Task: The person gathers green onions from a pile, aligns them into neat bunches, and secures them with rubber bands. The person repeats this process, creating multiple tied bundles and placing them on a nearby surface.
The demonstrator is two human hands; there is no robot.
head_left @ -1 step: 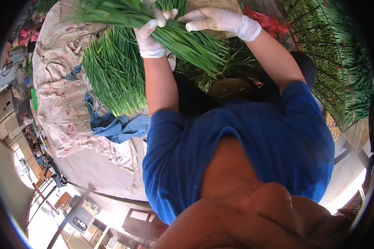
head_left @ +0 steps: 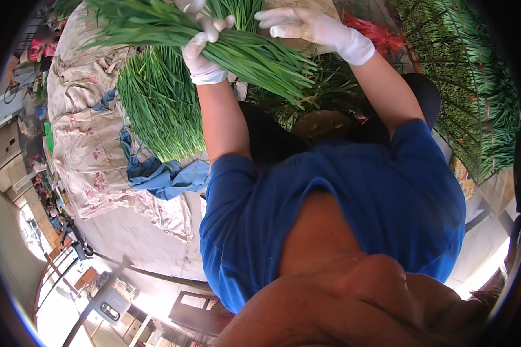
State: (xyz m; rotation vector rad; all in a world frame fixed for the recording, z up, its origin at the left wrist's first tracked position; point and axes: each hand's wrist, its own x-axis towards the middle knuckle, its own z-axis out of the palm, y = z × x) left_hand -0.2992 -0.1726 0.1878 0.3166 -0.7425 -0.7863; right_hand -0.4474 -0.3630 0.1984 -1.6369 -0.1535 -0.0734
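My gloved left hand (head_left: 201, 55) is wrapped round a bunch of long, flat green leaves that look like garlic chives (head_left: 257, 58). The bunch lies slantwise, its upper left end spreading past the hand and the other end pointing toward my lap. My right hand (head_left: 315, 29), in a white glove too, hovers just beyond the bunch with fingers stretched out and nothing in them. A large pile of the same leaves (head_left: 159, 104) lies to the left under my left arm. More leaves (head_left: 237, 13) show between the two hands at the top edge.
A flowered cloth (head_left: 78, 136) and a crumpled blue cloth (head_left: 171, 179) lie beside the pile. Loose leaf scraps (head_left: 324, 87) cover the space before my lap. Red plastic (head_left: 376, 34) lies past my right wrist. Tied green bundles (head_left: 492, 110) are stacked at far right.
My right hand has drawn away from the bunch, up and to the right, and its fingers have straightened. The left hand has shifted slightly left with the bunch.
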